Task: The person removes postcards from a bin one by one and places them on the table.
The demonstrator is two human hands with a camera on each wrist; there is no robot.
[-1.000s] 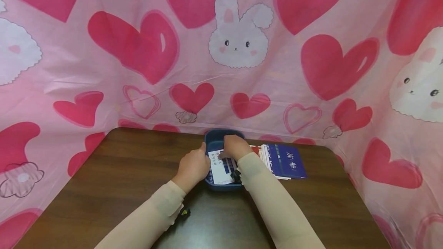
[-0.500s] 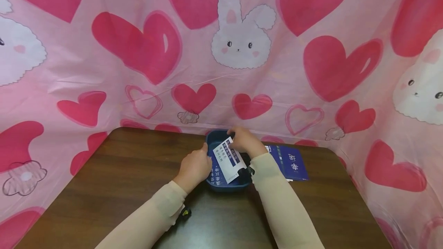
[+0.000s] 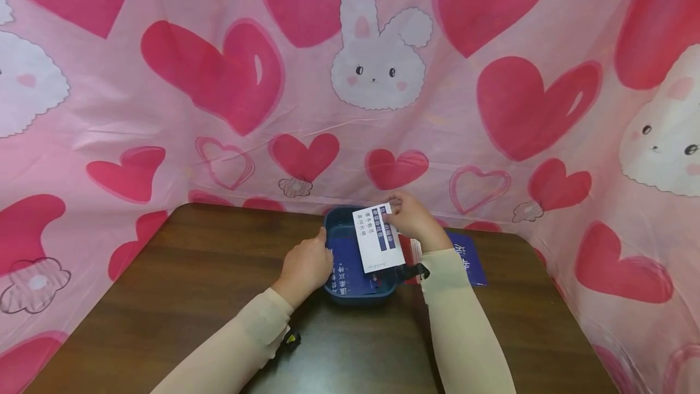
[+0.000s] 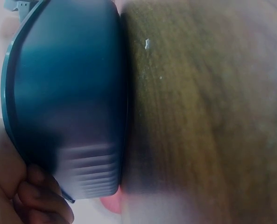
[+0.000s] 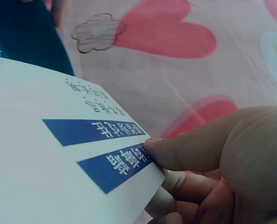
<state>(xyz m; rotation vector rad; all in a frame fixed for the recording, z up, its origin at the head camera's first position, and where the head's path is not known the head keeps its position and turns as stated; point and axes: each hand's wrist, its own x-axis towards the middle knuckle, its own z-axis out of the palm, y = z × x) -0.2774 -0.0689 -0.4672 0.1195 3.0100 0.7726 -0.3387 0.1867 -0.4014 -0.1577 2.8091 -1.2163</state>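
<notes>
My right hand [image 3: 411, 219] pinches a white card [image 3: 377, 251] by its edge, thumb on its printed face. The card carries blue bars and dark characters, and is tilted over the right side of a dark blue plastic basin [image 3: 361, 300]. In the right wrist view, the thumb lies on the card [image 5: 40, 163] near one of the blue bars, fingers behind it. My left hand [image 3: 307, 260] grips the basin's left rim, its fingers curled below the rim [image 4: 10, 93] in the left wrist view. Inside the basin lies a blue card [image 3: 347, 260] with white characters.
Right of the basin, a blue card [image 3: 473, 263] lies on the brown wooden table [image 3: 229, 260], partly hidden by my right forearm. Red and white cards [image 3: 411, 254] show between basin and wrist. A pink curtain [image 3: 328, 108] with hearts and rabbits stands behind the table.
My right hand has lifted the white card from inside the basin and moved it up and to the right, uncovering the blue card below. The left hand has stayed at the rim.
</notes>
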